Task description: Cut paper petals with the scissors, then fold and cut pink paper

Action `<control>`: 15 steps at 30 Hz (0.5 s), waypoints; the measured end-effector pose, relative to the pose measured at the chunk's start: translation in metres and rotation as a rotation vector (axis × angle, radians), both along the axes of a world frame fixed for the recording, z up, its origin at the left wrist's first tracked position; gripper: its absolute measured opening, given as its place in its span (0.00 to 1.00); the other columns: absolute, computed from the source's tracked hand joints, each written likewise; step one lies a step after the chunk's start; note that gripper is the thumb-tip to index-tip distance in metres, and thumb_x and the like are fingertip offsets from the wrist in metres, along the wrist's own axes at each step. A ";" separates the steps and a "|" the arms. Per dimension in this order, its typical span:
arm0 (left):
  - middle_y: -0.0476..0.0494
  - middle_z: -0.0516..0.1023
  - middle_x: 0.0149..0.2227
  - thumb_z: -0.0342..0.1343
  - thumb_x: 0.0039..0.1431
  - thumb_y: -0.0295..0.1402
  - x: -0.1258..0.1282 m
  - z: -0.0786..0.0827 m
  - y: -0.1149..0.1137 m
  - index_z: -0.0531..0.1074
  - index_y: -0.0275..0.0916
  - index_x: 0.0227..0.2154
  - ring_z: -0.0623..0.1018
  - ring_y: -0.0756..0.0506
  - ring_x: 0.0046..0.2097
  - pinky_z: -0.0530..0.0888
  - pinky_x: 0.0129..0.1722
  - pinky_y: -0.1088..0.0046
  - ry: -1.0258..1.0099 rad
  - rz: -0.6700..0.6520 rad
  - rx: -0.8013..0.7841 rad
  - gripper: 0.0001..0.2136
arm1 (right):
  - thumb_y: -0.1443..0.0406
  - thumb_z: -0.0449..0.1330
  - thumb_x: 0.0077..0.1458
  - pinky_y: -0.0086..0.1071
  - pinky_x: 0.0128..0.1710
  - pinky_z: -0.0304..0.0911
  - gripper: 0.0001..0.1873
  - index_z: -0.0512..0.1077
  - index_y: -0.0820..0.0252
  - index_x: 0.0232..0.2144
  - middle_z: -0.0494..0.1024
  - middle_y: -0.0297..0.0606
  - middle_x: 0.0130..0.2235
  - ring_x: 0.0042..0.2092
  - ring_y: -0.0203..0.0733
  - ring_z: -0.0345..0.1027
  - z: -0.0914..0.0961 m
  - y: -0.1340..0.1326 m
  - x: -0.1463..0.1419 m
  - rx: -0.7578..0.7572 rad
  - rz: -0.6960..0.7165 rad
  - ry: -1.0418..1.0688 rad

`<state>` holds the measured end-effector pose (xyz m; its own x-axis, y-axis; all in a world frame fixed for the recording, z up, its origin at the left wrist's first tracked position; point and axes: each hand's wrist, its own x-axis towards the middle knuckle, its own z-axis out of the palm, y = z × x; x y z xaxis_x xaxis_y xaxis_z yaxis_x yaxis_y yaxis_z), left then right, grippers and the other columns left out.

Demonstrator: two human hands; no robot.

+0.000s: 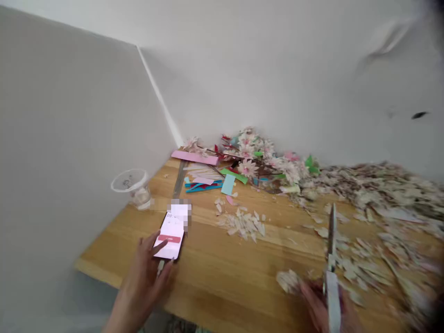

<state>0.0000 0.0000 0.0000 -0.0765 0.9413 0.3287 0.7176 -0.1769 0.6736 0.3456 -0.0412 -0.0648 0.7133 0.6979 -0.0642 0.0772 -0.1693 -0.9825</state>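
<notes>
Table point(215, 282): left hand point(147, 270) on phone point(172, 235), right hand point(314, 305) gripping scissors point(332, 249), scraps point(381, 194).

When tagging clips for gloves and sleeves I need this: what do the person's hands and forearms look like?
Both are bare: no gloves. The left hand shows no ring, and its forearm is bare, with no sleeve, watch or bracelet in view. The right hand is blurred and partly hidden by the scissors; no glove shows, and its wrist cannot be made out.

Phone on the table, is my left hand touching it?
Touching. The head view shows a fingertip of the left hand lying on the phone, on its lit screen.
</notes>
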 end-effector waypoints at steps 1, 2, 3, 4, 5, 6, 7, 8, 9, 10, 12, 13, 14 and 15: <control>0.36 0.73 0.50 0.49 0.57 0.40 0.001 0.002 0.000 0.54 0.43 0.55 0.72 0.39 0.53 0.55 0.59 0.48 -0.004 0.001 0.002 0.24 | 0.47 0.69 0.25 0.38 0.23 0.71 0.26 0.65 0.52 0.25 0.75 0.33 0.22 0.24 0.46 0.72 0.001 -0.001 -0.001 0.000 0.003 -0.001; 0.37 0.74 0.49 0.50 0.57 0.40 0.001 0.003 0.000 0.54 0.43 0.56 0.72 0.39 0.54 0.55 0.59 0.48 -0.008 0.001 0.003 0.24 | 0.47 0.69 0.25 0.37 0.23 0.71 0.26 0.65 0.52 0.25 0.75 0.33 0.22 0.24 0.46 0.72 0.002 -0.002 -0.002 0.000 0.005 -0.003; 0.37 0.74 0.49 0.50 0.57 0.41 0.001 0.004 -0.001 0.54 0.43 0.56 0.71 0.38 0.54 0.54 0.59 0.48 -0.012 0.002 0.002 0.24 | 0.47 0.69 0.26 0.37 0.23 0.71 0.26 0.65 0.52 0.25 0.75 0.33 0.23 0.25 0.46 0.72 0.004 -0.002 -0.003 -0.001 0.008 -0.005; 0.37 0.74 0.49 0.50 0.57 0.41 0.001 0.005 -0.001 0.54 0.43 0.56 0.71 0.38 0.55 0.54 0.59 0.47 -0.017 0.002 0.001 0.24 | 0.47 0.69 0.27 0.36 0.23 0.70 0.25 0.65 0.52 0.25 0.75 0.33 0.23 0.25 0.46 0.72 0.006 -0.003 -0.004 -0.002 0.010 -0.007; 0.37 0.74 0.49 0.50 0.57 0.41 0.001 0.005 -0.001 0.54 0.43 0.56 0.70 0.38 0.55 0.53 0.59 0.47 -0.024 0.004 -0.005 0.25 | 0.48 0.69 0.27 0.36 0.23 0.70 0.25 0.66 0.52 0.25 0.75 0.33 0.23 0.25 0.46 0.72 0.008 -0.004 -0.005 -0.004 0.012 -0.010; 0.37 0.74 0.49 0.50 0.57 0.41 0.000 0.005 -0.001 0.54 0.44 0.56 0.69 0.38 0.56 0.53 0.59 0.46 -0.031 0.004 -0.010 0.25 | 0.48 0.69 0.28 0.35 0.22 0.70 0.25 0.66 0.53 0.25 0.75 0.33 0.23 0.25 0.45 0.72 0.011 -0.004 -0.006 -0.007 0.013 -0.013; 0.38 0.74 0.49 0.50 0.57 0.41 -0.001 0.004 0.000 0.53 0.44 0.56 0.69 0.38 0.56 0.52 0.59 0.46 -0.036 0.007 -0.015 0.25 | 0.48 0.69 0.29 0.34 0.22 0.69 0.25 0.65 0.53 0.26 0.74 0.32 0.23 0.25 0.44 0.72 0.014 -0.004 -0.007 -0.010 0.016 -0.019; 0.38 0.73 0.50 0.50 0.57 0.41 -0.002 0.003 0.000 0.53 0.45 0.56 0.68 0.38 0.56 0.52 0.59 0.46 -0.039 0.009 -0.017 0.25 | 0.48 0.69 0.28 0.33 0.21 0.69 0.25 0.65 0.54 0.25 0.74 0.32 0.22 0.25 0.44 0.71 0.018 -0.004 -0.007 -0.013 0.022 -0.025; 0.37 0.72 0.51 0.50 0.57 0.41 -0.004 0.002 0.001 0.53 0.45 0.56 0.68 0.38 0.56 0.52 0.59 0.46 -0.039 0.005 -0.015 0.25 | 0.48 0.69 0.28 0.32 0.21 0.68 0.26 0.65 0.54 0.25 0.74 0.31 0.22 0.25 0.43 0.71 0.022 -0.004 -0.008 -0.015 0.025 -0.033; 0.37 0.72 0.52 0.50 0.56 0.42 -0.005 0.001 0.001 0.54 0.45 0.56 0.68 0.37 0.57 0.53 0.59 0.46 -0.036 -0.001 -0.008 0.25 | 0.48 0.69 0.27 0.31 0.20 0.67 0.27 0.64 0.55 0.25 0.73 0.31 0.22 0.25 0.42 0.71 0.026 -0.004 -0.009 -0.016 0.029 -0.039; 0.37 0.72 0.52 0.51 0.56 0.43 -0.008 -0.002 0.002 0.54 0.45 0.56 0.64 0.37 0.59 0.53 0.59 0.46 -0.027 -0.004 0.004 0.26 | 0.47 0.69 0.25 0.30 0.17 0.64 0.28 0.64 0.55 0.24 0.73 0.31 0.22 0.24 0.41 0.70 0.033 -0.004 -0.011 -0.024 0.030 -0.046; 0.37 0.73 0.51 0.51 0.55 0.43 -0.009 -0.003 0.003 0.54 0.44 0.56 0.62 0.37 0.60 0.53 0.59 0.46 -0.027 -0.005 0.006 0.26 | 0.47 0.69 0.25 0.29 0.16 0.62 0.28 0.64 0.55 0.24 0.73 0.31 0.22 0.24 0.41 0.69 0.036 -0.004 -0.012 -0.036 0.036 -0.043; 0.38 0.74 0.50 0.51 0.56 0.42 -0.009 -0.004 0.003 0.54 0.44 0.56 0.61 0.37 0.61 0.52 0.60 0.46 -0.031 -0.001 0.004 0.26 | 0.47 0.69 0.25 0.29 0.15 0.61 0.28 0.64 0.55 0.24 0.73 0.32 0.22 0.24 0.41 0.69 0.038 -0.004 -0.012 -0.048 0.041 -0.040; 0.38 0.75 0.49 0.51 0.56 0.42 -0.010 -0.004 0.003 0.53 0.44 0.57 0.59 0.38 0.62 0.50 0.60 0.46 -0.037 0.007 0.000 0.26 | 0.46 0.69 0.24 0.28 0.15 0.59 0.28 0.64 0.55 0.25 0.73 0.32 0.22 0.25 0.41 0.69 0.039 -0.004 -0.013 -0.058 0.046 -0.036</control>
<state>-0.0102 0.0028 -0.0044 -0.0953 0.9407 0.3257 0.6934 -0.1720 0.6998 0.3327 -0.0454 -0.0255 0.6831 0.7259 -0.0803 0.1211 -0.2210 -0.9677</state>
